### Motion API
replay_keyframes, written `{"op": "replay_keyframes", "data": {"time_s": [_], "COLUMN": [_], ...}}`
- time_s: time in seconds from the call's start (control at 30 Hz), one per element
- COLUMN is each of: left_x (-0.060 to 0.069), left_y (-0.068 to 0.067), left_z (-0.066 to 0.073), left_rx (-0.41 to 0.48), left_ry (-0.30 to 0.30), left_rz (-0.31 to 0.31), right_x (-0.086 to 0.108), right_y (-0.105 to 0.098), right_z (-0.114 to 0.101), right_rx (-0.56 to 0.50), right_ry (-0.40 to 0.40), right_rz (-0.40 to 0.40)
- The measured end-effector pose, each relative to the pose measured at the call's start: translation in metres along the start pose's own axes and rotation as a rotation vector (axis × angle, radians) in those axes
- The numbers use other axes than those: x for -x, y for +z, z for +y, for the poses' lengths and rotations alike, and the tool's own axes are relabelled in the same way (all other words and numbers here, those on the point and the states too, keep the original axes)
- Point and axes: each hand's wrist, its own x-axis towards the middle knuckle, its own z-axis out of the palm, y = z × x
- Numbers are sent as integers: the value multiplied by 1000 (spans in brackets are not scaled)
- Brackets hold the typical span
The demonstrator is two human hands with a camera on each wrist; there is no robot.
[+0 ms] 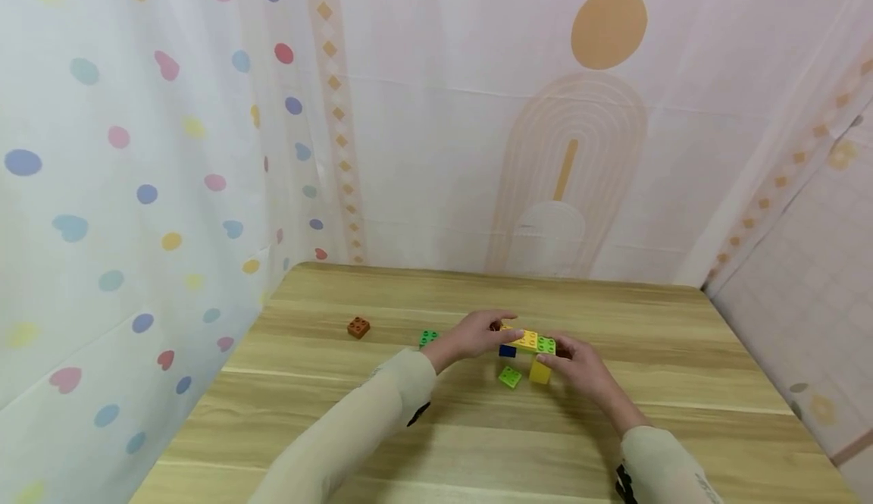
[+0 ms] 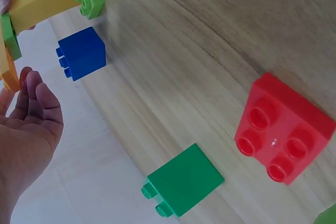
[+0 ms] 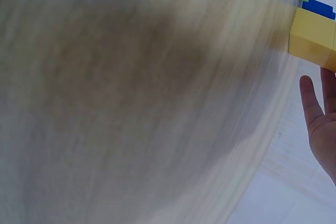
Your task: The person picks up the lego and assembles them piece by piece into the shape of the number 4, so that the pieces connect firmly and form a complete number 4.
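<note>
Both hands hold a small toy brick structure over the table. My left hand (image 1: 477,333) pinches the left end of its orange-yellow brick (image 1: 528,339), thumb in front. On the right, my right hand (image 1: 580,367) grips near a light green brick (image 1: 546,345) and the tall yellow block (image 1: 540,370) under it. A dark blue brick (image 1: 508,351) shows below the left end; the left wrist view shows this blue brick (image 2: 82,53) apart from the orange one. Close to the yellow block lies a small lime brick (image 1: 510,377). The right fingertips are partly hidden.
A green brick (image 1: 428,338) lies behind the left forearm, and a brown brick (image 1: 358,327) is farther left. The left wrist view also has a red brick (image 2: 286,129) on the wooden table (image 1: 477,451). Patterned curtains (image 1: 436,148) hang behind the table.
</note>
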Motion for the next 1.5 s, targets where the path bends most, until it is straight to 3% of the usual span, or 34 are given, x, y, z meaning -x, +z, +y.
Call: {"op": "replay_keyframes", "data": {"time_s": [0.23,0.4,0.67,0.9,1.07,1.27,1.5], "left_x": [12,20,33,49,59,72,93], "left_y": [-5,-13,-40,-67,-78,-79,-64], "left_z": [2,-6,-23,-36,-51,-68,-86], "left_rx": [50,39,47,31,23,30,17], "left_ry": [-3,17,40,6,-3,-22,-76], "left_rz": [5,28,90,136,149,148,137], "right_x": [0,0,1,0,0,0,0], "right_y": [0,1,2,2,3,3,3], "right_z": [0,0,1,0,0,0,1], "right_rx": [-14,-24,-11,-14,-22,-30,-17], "right_ry": [14,29,23,46,34,30,31], "right_rz": [11,11,17,24,24,24,28]}}
